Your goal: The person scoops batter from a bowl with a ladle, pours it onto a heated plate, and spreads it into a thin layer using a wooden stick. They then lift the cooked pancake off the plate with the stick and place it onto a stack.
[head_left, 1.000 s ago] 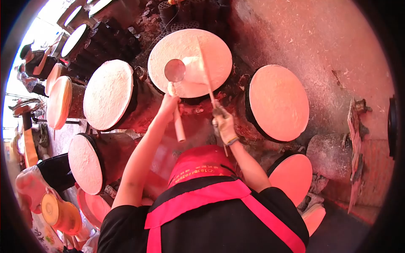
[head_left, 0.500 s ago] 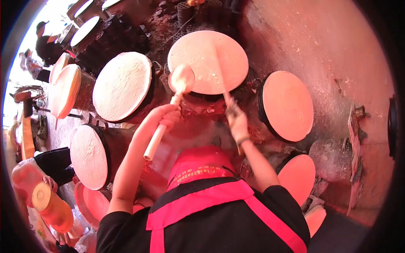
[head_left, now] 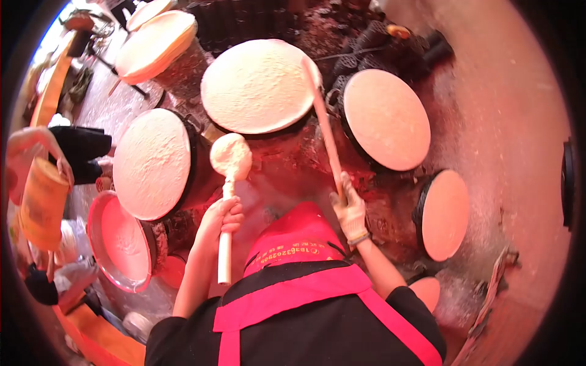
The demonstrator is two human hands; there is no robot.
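My left hand (head_left: pixel 223 218) is closed round the pale handle of a ladle (head_left: pixel 231 157), whose round head is coated in batter. In my right hand (head_left: pixel 351 213), which wears a pale glove, is a long flat wooden stick (head_left: pixel 326 131). The stick's far end reaches the right edge of a round griddle (head_left: pixel 259 85) covered with rough, pale batter. The ladle head hangs just in front of that griddle's lower left edge. Another round griddle (head_left: pixel 386 119) with a smooth pale layer stands to the right of the stick.
A batter-coated griddle (head_left: pixel 152 163) stands at the left, near a red-rimmed basin (head_left: pixel 120 241) of batter. A stack of flat rounds (head_left: pixel 155 46) is at upper left. Another griddle (head_left: pixel 445 215) stands at right. At far left a person's arm (head_left: pixel 36 143) is beside a yellow container (head_left: pixel 43 204).
The view has turned left, so the griddles appear shifted rightward. The stick has gone from the smooth griddle to the rough-surfaced one. Both hands appear lower, with the ladle more upright.
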